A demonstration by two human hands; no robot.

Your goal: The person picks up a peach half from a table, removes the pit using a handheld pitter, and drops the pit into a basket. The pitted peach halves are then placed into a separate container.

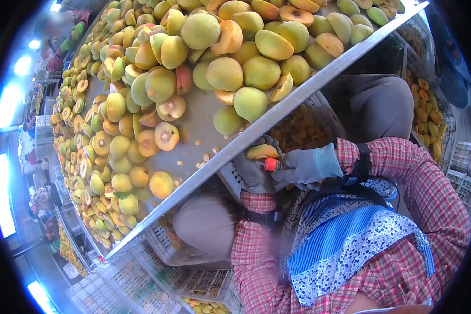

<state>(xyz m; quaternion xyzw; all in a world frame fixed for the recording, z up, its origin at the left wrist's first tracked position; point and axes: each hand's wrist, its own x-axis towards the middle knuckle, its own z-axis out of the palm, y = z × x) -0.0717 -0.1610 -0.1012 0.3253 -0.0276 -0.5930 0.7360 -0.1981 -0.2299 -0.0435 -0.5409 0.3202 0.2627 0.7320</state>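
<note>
My left hand point(254, 175), in a grey glove, is closed around a yellow-green peach half point(261, 152) just below the metal table edge. In my right hand point(301, 165), also gloved in grey, is a small tool with a red handle point(270, 164). The tool lies close to the peach half; its working end is too small to make out. Beneath both hands sits a crate point(324, 112) with orange fruit pieces in it.
Whole and halved peaches point(201, 31) are heaped on the table point(193, 112), with several loose stones point(206, 157) among them. A raised metal rim point(277, 118) runs diagonally before me. Plastic crates point(120, 277) stand at the left, and a fruit-filled crate point(429, 120) at the right. Another person point(63, 36) is at far left.
</note>
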